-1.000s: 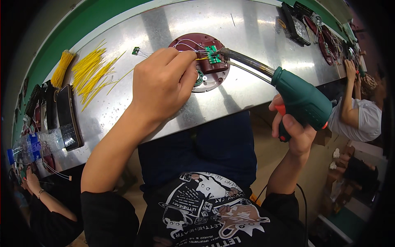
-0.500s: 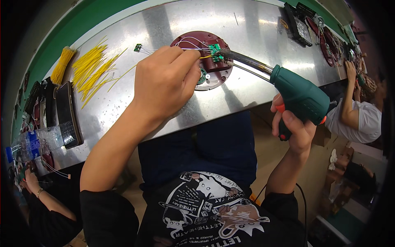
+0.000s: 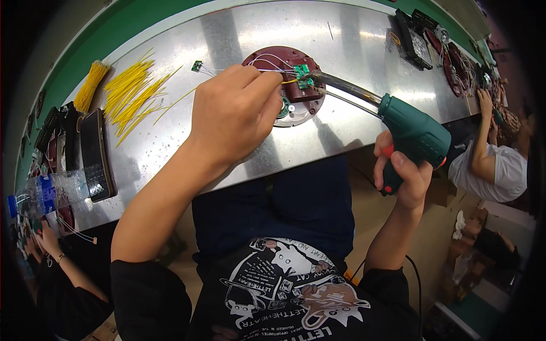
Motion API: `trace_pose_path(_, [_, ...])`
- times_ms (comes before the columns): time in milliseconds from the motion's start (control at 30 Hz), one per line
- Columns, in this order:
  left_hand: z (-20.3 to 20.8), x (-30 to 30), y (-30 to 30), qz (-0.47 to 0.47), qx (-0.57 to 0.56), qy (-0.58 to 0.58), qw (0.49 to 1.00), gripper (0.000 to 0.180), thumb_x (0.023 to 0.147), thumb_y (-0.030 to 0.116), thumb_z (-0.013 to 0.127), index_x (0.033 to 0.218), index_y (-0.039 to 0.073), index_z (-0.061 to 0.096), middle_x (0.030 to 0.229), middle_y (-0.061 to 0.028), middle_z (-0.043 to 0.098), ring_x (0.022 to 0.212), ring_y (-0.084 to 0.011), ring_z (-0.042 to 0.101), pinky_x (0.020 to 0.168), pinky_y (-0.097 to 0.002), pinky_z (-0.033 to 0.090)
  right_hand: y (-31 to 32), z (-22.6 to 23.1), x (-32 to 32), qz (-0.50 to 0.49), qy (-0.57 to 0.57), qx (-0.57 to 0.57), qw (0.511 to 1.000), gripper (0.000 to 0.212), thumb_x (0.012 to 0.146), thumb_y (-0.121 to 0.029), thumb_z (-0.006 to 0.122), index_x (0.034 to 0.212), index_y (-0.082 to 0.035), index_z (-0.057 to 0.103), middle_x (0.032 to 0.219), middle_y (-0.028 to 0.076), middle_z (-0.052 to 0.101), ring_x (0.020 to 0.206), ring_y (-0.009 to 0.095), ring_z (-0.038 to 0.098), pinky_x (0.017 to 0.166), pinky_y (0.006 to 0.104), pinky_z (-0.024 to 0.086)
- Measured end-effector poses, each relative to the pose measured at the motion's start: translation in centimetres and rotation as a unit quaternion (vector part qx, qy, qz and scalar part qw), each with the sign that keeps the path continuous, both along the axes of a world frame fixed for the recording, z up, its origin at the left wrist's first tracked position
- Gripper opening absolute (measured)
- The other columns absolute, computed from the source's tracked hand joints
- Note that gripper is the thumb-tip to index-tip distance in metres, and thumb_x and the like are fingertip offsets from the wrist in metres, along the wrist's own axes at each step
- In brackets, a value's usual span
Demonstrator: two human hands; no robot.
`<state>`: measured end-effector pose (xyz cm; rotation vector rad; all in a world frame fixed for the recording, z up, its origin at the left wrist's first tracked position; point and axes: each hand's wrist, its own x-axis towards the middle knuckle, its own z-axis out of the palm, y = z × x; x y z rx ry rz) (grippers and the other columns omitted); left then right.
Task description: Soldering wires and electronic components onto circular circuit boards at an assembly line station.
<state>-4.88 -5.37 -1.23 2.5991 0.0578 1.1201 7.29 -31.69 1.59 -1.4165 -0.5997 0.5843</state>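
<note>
My right hand (image 3: 405, 169) grips a green soldering gun (image 3: 418, 131) with red trigger parts. Its long metal barrel reaches left, and the tip meets a small green circuit board (image 3: 302, 75). That board sits on a round dark red housing (image 3: 267, 54) with white wires and a paler lower part. My left hand (image 3: 233, 111) pinches a thin yellow wire (image 3: 290, 81), whose end touches the board beside the tip. Fingers hide part of the housing and the wire's middle. A second little green board (image 3: 197, 66) lies left of the housing on thin wires.
Loose yellow wires (image 3: 128, 94) and a bundle of them (image 3: 91, 85) lie on the metal table (image 3: 364, 62) at left. Near them are a phone (image 3: 96, 153) and a plastic bottle (image 3: 54, 193). Black casings (image 3: 412, 42) stand far right. Co-workers sit on both sides.
The housing, table and things on it sit slightly lower and to the right in the picture. The soldering tip stays at the board, and both hands keep their holds.
</note>
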Motion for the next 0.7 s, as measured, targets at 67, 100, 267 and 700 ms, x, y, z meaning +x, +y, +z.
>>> trace_pose_path(67, [0.0, -0.1, -0.1, 0.002, -0.004, 0.003, 1.000, 0.006, 0.077, 0.008, 0.068, 0.082, 0.007, 0.065, 0.068, -0.0059, 0.057, 0.063, -0.0248, 0.059, 0.053, -0.0380, 0.047, 0.2, 0.0, 0.0, -0.016, -0.039, 0.016, 0.999, 0.044, 0.087, -0.021, 0.061, 0.115, 0.012, 0.050, 0.090, 0.022, 0.055, 0.042, 0.019, 0.051, 0.036, 0.0263, 0.043])
trace_pose_path(100, [0.0, -0.1, -0.1, 0.003, -0.004, 0.004, 1.000, 0.006, 0.077, 0.008, 0.068, 0.082, 0.007, 0.065, 0.068, -0.0059, 0.057, 0.063, -0.0248, 0.059, 0.053, -0.0380, 0.047, 0.3, 0.0, 0.0, -0.024, -0.058, 0.024, 0.998, 0.044, 0.087, -0.022, 0.061, 0.114, 0.012, 0.050, 0.091, 0.023, 0.055, 0.042, 0.019, 0.051, 0.036, 0.0264, 0.042])
trace_pose_path(267, [-0.1, 0.0, 0.0, 0.000, -0.002, 0.005, 1.000, 0.007, 0.077, 0.008, 0.068, 0.083, 0.007, 0.066, 0.068, -0.0061, 0.057, 0.064, -0.0249, 0.059, 0.053, -0.0383, 0.047, 0.8, 0.4, 1.4, -0.025, -0.094, 0.071, 0.993, 0.044, 0.092, -0.025, 0.057, 0.115, 0.012, 0.050, 0.095, 0.025, 0.057, 0.043, 0.017, 0.052, 0.035, 0.0266, 0.041])
trace_pose_path(700, [0.6, 0.1, -0.3, -0.015, -0.018, 0.012, 1.000, 0.012, 0.077, 0.005, 0.071, 0.089, 0.005, 0.070, 0.073, -0.0089, 0.060, 0.065, -0.0274, 0.060, 0.057, -0.0388, 0.047, 5.6, -1.5, 7.1, -0.117, 0.046, 0.101, 0.987, 0.037, 0.100, -0.032, 0.047, 0.106, 0.004, 0.058, 0.091, 0.011, 0.062, 0.045, 0.012, 0.047, 0.044, 0.0260, 0.040])
